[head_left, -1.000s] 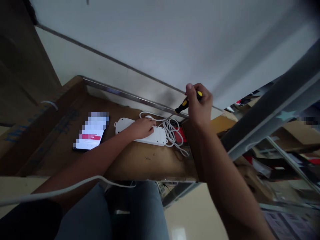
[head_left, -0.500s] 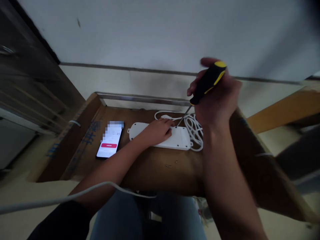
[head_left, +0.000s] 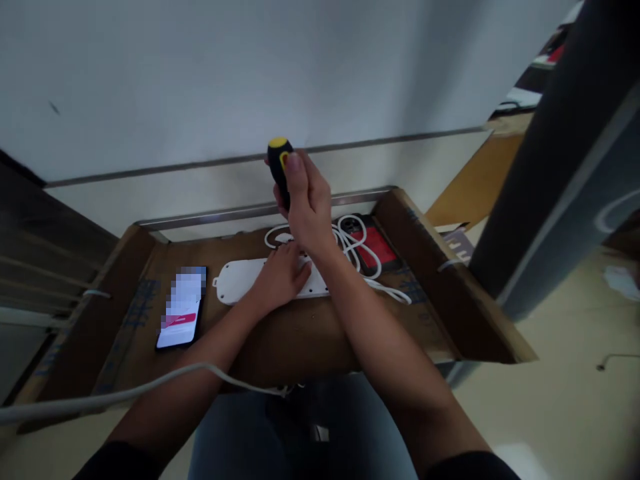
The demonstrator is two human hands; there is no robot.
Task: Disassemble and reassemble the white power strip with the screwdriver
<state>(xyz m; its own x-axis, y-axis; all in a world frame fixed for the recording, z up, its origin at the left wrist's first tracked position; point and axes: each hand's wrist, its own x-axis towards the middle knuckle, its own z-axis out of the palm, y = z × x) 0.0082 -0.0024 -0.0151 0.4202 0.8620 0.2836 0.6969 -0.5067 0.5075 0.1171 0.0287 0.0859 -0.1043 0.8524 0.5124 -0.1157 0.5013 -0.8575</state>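
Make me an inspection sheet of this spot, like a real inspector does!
Surface: brown cardboard box top with blue printing.
Job's things: white power strip; black-and-yellow screwdriver, its shaft hidden behind the fingers.
Clutter: smartphone left of the strip, screen lit; dark object with a red panel behind the strip.
Hands: left hand flat on the strip; right hand gripping the screwdriver above it.
Cables: coiled white cord behind the strip; white cable across the left forearm.
Surroundings: white wall, metal rail, pale floor.
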